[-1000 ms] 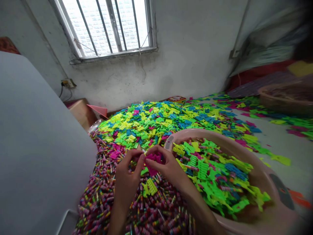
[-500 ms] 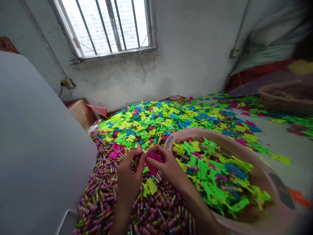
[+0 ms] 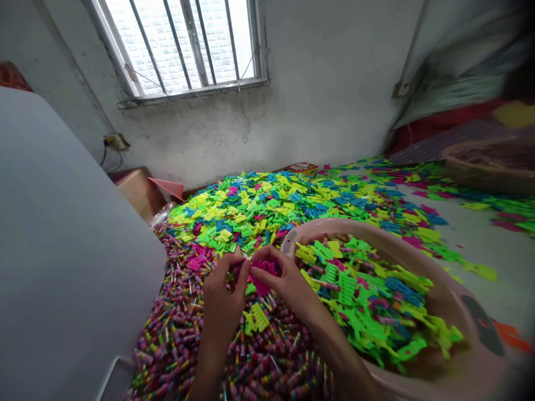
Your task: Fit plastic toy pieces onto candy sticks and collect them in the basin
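- Since earlier frame: my left hand (image 3: 222, 292) has shifted slightly rightward.
- Right hand (image 3: 295, 287) pinches the pink plastic piece (image 3: 262, 286) above striped sticks (image 3: 167, 334), apparently steadying it.
- Left fingertips pinched, meeting the right's, probably for control; contents: cannot tell.
- Basin (image 3: 336, 224) beside right forearm, likely for short reach.
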`<state>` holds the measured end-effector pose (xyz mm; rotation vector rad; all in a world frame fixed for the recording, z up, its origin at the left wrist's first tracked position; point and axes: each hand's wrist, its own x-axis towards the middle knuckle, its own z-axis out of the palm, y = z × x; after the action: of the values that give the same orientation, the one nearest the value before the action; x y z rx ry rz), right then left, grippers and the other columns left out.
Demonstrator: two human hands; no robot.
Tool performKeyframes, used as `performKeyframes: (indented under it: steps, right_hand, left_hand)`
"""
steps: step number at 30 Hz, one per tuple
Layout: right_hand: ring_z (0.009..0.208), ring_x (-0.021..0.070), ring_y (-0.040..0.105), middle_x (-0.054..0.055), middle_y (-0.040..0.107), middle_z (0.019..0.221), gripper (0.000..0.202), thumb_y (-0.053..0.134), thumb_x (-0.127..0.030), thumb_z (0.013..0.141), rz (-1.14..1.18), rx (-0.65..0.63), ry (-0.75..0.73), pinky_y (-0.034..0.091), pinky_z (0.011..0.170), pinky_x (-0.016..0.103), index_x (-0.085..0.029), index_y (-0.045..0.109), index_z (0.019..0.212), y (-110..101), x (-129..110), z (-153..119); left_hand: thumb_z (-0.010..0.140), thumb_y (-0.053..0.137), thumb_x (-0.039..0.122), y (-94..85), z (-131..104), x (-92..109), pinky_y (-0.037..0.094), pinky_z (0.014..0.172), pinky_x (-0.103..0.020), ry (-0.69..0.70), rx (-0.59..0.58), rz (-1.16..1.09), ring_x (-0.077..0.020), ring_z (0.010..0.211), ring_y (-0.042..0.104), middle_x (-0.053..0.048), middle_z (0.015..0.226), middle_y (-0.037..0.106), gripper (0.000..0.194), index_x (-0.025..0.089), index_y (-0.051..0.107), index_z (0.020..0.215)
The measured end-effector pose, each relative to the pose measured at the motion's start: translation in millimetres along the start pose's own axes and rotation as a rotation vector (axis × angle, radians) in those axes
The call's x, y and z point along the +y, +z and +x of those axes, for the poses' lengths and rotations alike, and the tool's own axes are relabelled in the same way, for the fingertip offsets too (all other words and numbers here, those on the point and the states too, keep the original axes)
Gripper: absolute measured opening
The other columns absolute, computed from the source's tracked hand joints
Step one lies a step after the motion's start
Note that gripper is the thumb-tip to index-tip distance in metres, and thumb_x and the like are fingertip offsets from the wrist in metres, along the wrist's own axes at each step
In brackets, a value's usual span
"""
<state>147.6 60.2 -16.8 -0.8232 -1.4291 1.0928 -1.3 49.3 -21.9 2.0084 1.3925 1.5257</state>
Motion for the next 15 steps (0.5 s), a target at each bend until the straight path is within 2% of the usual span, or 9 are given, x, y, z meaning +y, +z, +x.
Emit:
performKeyframes:
  steps: [9,15]
  right_hand:
    - [0.089,0.0174,0.061,0.0,0.062,0.092,0.018,0.07,-0.035,0.087,0.027,-0.068,-0.031,0.048,0.08,0.028,-0.022,0.061,0.095,-0.7,0.8,0.2]
    - [0.088,0.0174,0.061,0.0,0.063,0.092,0.013,0.068,-0.033,0.089,-0.009,-0.072,-0.086,0.047,0.079,0.027,-0.023,0.061,0.096,0.9,-4.6,-1.0]
  left_hand:
    - [0.096,0.059,0.032,-4.6,1.4,-1.9,0.049,0.076,-0.025,-0.014,-0.056,-0.055,-0.0157,0.084,0.066,-0.001,0.091,0.067,0.011,0.022,0.063,0.098]
    - [0.093,0.063,0.037,-12.3,2.9,-5.1,0.05,0.059,-0.022,-0.103,-0.103,-0.216,-0.0145,0.072,0.065,-0.001,0.085,0.067,0.016,0.021,0.064,0.096]
